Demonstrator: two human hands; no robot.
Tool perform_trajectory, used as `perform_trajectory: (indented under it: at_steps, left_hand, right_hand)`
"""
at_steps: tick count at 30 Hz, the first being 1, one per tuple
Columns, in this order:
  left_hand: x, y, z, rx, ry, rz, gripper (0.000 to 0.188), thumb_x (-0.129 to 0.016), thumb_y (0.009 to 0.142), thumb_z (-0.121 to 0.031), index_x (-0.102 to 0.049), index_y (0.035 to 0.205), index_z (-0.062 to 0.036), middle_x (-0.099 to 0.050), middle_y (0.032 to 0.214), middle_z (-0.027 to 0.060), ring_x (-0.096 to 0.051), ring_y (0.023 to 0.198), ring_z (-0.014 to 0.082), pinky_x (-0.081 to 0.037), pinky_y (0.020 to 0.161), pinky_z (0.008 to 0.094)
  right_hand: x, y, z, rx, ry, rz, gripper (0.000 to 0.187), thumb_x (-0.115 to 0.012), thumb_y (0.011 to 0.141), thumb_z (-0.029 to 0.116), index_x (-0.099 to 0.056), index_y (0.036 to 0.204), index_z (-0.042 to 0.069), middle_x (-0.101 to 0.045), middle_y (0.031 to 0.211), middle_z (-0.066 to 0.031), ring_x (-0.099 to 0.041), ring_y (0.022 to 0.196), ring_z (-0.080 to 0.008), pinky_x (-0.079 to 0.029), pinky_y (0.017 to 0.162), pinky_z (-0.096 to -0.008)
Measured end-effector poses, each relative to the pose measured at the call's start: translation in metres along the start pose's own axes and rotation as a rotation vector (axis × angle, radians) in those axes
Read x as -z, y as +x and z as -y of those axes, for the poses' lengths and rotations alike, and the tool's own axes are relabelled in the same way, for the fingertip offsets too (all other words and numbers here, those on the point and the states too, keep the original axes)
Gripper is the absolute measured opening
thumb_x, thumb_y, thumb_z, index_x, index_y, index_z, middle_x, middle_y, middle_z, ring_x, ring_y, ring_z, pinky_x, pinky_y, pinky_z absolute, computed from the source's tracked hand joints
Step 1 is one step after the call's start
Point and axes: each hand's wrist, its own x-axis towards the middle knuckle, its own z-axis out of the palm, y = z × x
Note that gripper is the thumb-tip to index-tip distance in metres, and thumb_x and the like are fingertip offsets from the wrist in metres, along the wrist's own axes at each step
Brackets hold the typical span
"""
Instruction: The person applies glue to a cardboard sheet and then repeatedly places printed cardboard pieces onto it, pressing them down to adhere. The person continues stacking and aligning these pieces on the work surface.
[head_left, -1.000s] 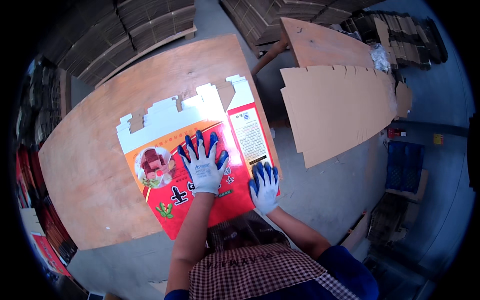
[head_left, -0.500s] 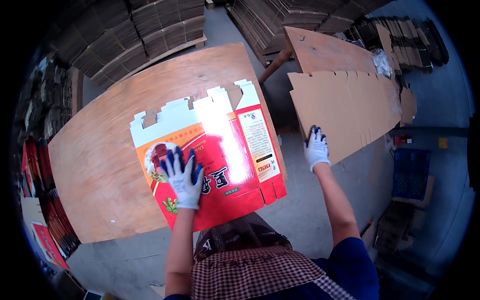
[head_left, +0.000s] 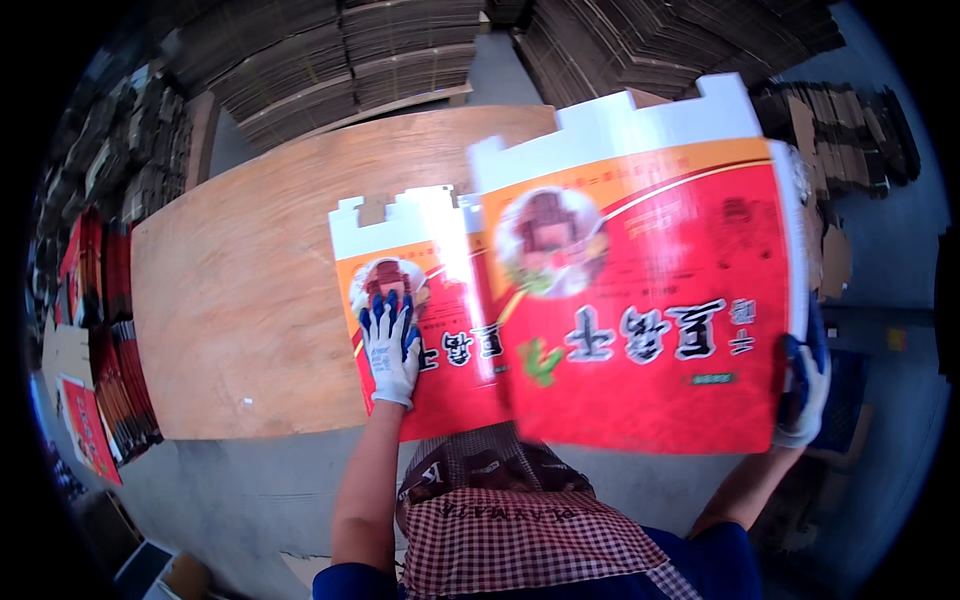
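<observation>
My left hand (head_left: pixel 391 350), in a white glove with blue fingertips, lies with fingers spread on a printed cardboard sheet (head_left: pixel 449 395). That flat carton blank is red and orange with a white notched far edge, and it rests on the table. A second printed cardboard sheet (head_left: pixel 648 399) of the same design is held up on the right, printed face showing. My right hand (head_left: pixel 808 392), gloved alike, grips it by its right edge, with part of the fingers hidden. The raised sheet covers the right part of the lower one.
The wooden table (head_left: pixel 230 320) reaches out to the left. Stacks of brown cardboard (head_left: pixel 410 60) stand beyond it, more at the far right (head_left: pixel 680 50). Bundles of red printed cardboard (head_left: pixel 125 350) stand at the left. A blue crate (head_left: pixel 845 385) is behind my right hand.
My right hand has taken up the sheet that lay brown side up on the right and brought it over, printed face showing, partly over the first. My left hand stays on the lower sheet.
</observation>
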Motion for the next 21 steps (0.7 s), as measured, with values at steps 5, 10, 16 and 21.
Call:
perform_trajectory:
  at_steps: [5, 10, 16, 21]
  left_hand:
    - [-0.002, -0.013, 0.034, 0.440, -1.476, -0.127, 0.053, -0.036, 0.108, -0.030, -0.038, 0.152, -0.0008, -0.043, 0.154, 0.0121, -0.042, 0.140, 0.0239, -0.028, 0.120, 0.0382]
    - [0.036, -0.001, 0.042, 0.442, -1.310, -0.228, 0.057, -0.059, 0.096, -0.003, -0.041, 0.149, 0.0030, -0.045, 0.153, 0.0102, -0.047, 0.136, 0.0179, -0.037, 0.114, 0.0300]
    - [0.024, 0.034, -0.011, -0.002, 0.146, -0.180, 0.059, -0.068, 0.087, -0.020, -0.053, 0.144, -0.0110, -0.042, 0.153, 0.0200, -0.036, 0.141, 0.0422, -0.022, 0.119, 0.0544]
    - [-0.030, 0.063, -0.124, -0.152, 0.105, 0.142, 0.065, -0.060, 0.091, -0.050, -0.050, 0.147, -0.0203, -0.024, 0.164, 0.0135, -0.012, 0.151, 0.0455, -0.003, 0.121, 0.0633]
  right_hand:
    - [-0.131, -0.013, -0.109, -0.278, 0.449, 0.189, 0.064, -0.061, 0.092, 0.005, -0.040, 0.152, 0.000, -0.043, 0.154, -0.0119, -0.047, 0.135, -0.0178, -0.042, 0.109, -0.0316]
    - [-0.228, -0.043, -0.253, -0.376, 0.717, 0.353, 0.060, -0.053, 0.096, -0.001, -0.036, 0.154, 0.003, -0.041, 0.156, -0.0078, -0.047, 0.135, -0.0184, -0.043, 0.109, -0.0311]
    - [-0.255, -0.058, -0.263, -0.251, 0.266, 0.350, 0.059, -0.057, 0.099, 0.005, -0.035, 0.154, 0.001, -0.044, 0.154, -0.0069, -0.042, 0.136, -0.0134, -0.037, 0.111, -0.0271]
    - [-0.225, -0.034, -0.247, -0.238, -0.273, 0.346, 0.053, -0.070, 0.090, 0.031, -0.057, 0.141, 0.021, -0.066, 0.127, -0.0183, -0.062, 0.118, -0.0358, -0.048, 0.101, -0.0386]
